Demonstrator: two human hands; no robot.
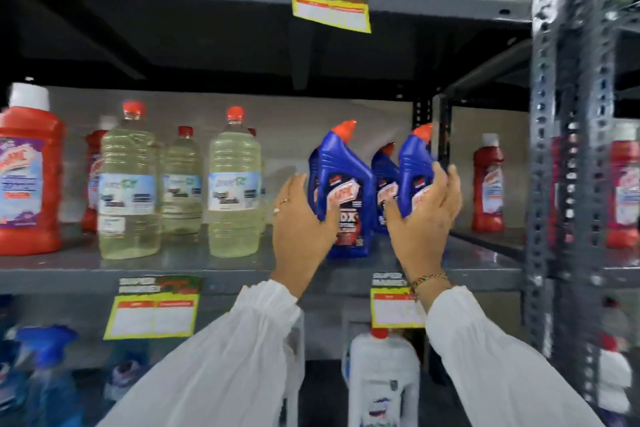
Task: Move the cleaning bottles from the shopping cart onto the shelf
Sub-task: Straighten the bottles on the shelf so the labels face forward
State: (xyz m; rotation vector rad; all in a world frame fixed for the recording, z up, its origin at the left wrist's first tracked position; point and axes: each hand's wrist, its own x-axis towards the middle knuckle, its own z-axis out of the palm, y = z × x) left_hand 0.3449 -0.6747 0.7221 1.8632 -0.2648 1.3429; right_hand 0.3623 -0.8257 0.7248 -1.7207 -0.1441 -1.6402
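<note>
Two blue cleaning bottles with orange angled caps are at the grey metal shelf (221,270). My left hand (301,222) grips the left blue bottle (343,184), whose base rests on the shelf board. My right hand (426,215) wraps around the right blue bottle (414,166), held slightly above the board. A third blue bottle (384,173) stands behind, between the two. The shopping cart is out of view.
Clear yellowish bottles (233,184) with red caps stand left of my hands, red bottles (27,177) farther left and at the right (488,184). A perforated steel post (568,149) rises at the right. Price tags (152,308) hang from the shelf edge; white bottles (381,381) stand below.
</note>
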